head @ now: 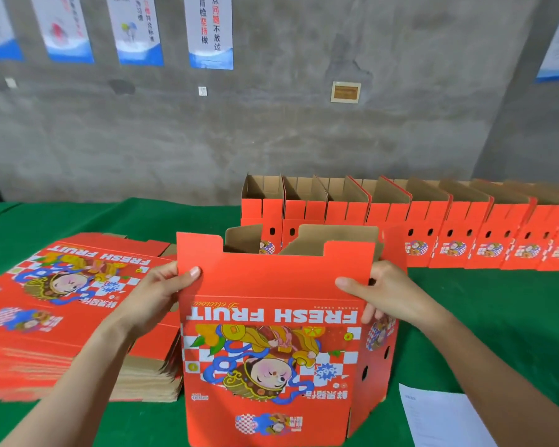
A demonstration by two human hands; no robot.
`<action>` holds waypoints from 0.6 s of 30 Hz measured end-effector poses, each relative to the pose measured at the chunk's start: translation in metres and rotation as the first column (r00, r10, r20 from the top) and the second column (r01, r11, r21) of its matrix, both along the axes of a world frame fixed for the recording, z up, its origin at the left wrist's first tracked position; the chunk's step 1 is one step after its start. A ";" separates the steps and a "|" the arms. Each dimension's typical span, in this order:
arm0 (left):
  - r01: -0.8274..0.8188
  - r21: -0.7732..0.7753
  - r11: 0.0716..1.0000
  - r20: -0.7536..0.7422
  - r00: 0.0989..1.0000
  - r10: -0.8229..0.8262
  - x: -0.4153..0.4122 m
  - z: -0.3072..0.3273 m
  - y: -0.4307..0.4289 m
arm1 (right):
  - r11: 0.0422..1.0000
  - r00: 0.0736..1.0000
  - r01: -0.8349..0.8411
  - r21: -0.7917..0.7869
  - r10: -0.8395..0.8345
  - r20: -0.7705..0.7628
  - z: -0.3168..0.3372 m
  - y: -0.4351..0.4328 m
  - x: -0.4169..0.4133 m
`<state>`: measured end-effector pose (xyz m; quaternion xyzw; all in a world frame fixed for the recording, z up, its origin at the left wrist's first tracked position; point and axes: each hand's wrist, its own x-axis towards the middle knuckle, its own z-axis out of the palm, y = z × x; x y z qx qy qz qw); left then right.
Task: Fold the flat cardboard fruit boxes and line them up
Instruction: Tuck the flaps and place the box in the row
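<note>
Squaring judged as step in hand. Head view: half-opened red printed cardboard fruit box (271, 333) held upright, centre front. Upper left edge pinched by left hand (162, 291); right corner gripped by right hand (381, 295), thumbs in front. Walls best pushed square before flaps are locked. Stack of flat red cardboard blanks (62, 301) lies left; row of folded red boxes (433, 227) stands behind.

A: The arms?
B: Both bare, reaching forward and angling inward.
A: And the hands?
B: Left hand (162, 295) and right hand (384, 290) each pinch the box (271, 321) by a side edge, thumbs pressed on its near face.
</note>
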<state>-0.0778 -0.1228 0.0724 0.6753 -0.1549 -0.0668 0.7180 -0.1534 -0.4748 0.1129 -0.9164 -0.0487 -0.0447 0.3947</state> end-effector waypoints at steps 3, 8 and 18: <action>0.021 0.198 0.980 -0.096 0.995 -0.002 0.005 0.009 0.004 | 1.000 0.998 -0.003 -0.007 0.002 -0.070 -0.001 -0.009 -0.005; 0.161 0.069 0.984 -0.269 0.953 -0.137 0.009 0.024 -0.002 | 1.000 0.999 0.012 0.026 -0.011 -0.046 -0.009 -0.013 -0.009; 0.138 0.437 0.889 -0.022 0.990 -0.142 0.010 0.040 -0.023 | 0.971 0.967 0.085 0.225 -0.134 0.216 -0.025 -0.037 -0.028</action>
